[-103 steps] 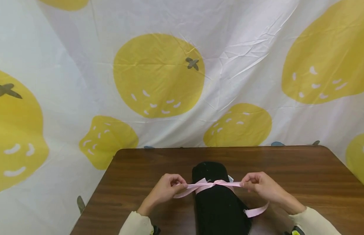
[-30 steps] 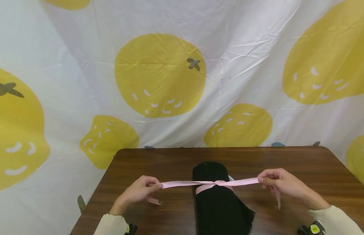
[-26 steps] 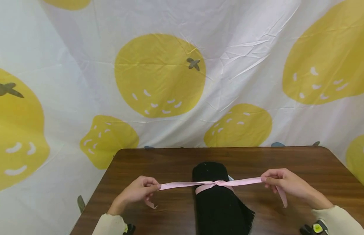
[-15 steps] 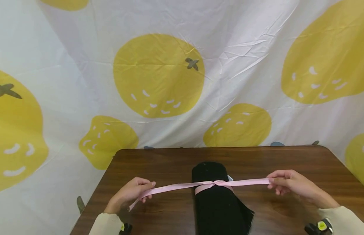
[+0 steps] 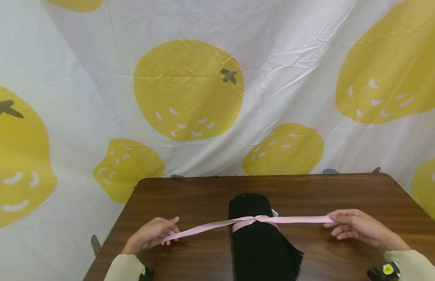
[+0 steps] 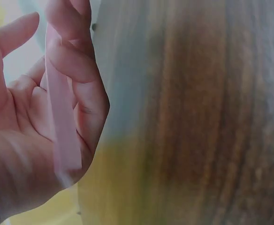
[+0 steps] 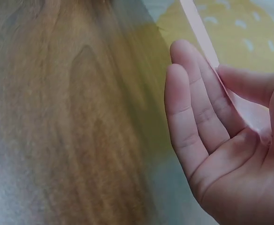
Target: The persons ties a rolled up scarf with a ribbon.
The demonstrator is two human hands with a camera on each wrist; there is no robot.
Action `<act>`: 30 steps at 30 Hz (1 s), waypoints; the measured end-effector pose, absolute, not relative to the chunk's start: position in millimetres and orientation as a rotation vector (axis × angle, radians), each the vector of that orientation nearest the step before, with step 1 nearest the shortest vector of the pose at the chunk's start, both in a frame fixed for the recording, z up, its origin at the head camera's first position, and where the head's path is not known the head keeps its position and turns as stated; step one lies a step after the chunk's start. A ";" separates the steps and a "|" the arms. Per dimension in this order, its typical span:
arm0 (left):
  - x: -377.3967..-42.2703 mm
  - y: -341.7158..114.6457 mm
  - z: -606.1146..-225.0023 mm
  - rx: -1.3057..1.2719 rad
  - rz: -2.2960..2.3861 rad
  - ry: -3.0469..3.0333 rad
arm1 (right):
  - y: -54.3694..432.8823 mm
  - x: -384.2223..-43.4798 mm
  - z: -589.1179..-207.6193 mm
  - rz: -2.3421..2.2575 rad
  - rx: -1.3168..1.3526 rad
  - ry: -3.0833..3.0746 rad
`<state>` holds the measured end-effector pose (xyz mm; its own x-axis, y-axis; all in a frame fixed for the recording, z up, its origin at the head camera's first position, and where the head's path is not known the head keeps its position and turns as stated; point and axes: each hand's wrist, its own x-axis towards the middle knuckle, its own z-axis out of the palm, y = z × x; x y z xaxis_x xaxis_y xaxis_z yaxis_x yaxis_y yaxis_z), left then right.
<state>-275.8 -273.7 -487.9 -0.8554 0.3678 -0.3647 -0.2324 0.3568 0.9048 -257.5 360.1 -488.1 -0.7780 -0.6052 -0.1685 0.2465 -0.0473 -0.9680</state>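
A rolled black cloth [image 5: 254,249] with a fringed edge, like a scarf, lies lengthwise on the table. Around it goes a pink ribbon [image 5: 302,219], crossed in a knot on top, its two tails stretched sideways. My right hand [image 5: 365,228] pinches the right tail between thumb and index finger; the right wrist view shows the ribbon [image 7: 203,37] running into this grip. On the other side, the left tail lies loosely across the relaxed fingers and palm of my left hand [image 5: 152,233]. In the left wrist view the thumb stands apart from the ribbon [image 6: 64,117].
The brown wood-grain table [image 5: 189,195] has rounded far corners. Behind it hangs a white curtain [image 5: 280,78] printed with yellow fruit. A small white tag [image 5: 275,213] shows at the cloth's right side.
Both hands have moved outward, drawing the loops out into straight tails. The left thumb has lifted off the ribbon, and the left tail now sags a little. The cloth stays in place.
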 end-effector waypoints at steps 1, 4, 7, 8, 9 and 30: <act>-275.9 -274.6 -489.2 0.097 1.520 2.115 | 361.1 -257.6 -490.5 -1.892 -0.384 1.633; -275.6 -276.9 -493.2 0.035 1.494 2.145 | 364.4 -258.1 -497.8 -1.913 -0.394 1.592; -275.9 -279.2 -498.6 -0.004 1.478 2.164 | 366.5 -258.9 -503.5 -1.922 -0.393 1.576; -276.0 -279.8 -500.3 -0.013 1.478 2.166 | 366.8 -259.2 -505.0 -1.923 -0.388 1.580; -276.6 -280.5 -502.1 -0.018 1.483 2.161 | 366.9 -259.5 -506.2 -1.922 -0.378 1.589; -278.8 -281.0 -512.5 -0.027 1.576 2.086 | 369.4 -264.7 -513.1 -1.825 -0.287 1.723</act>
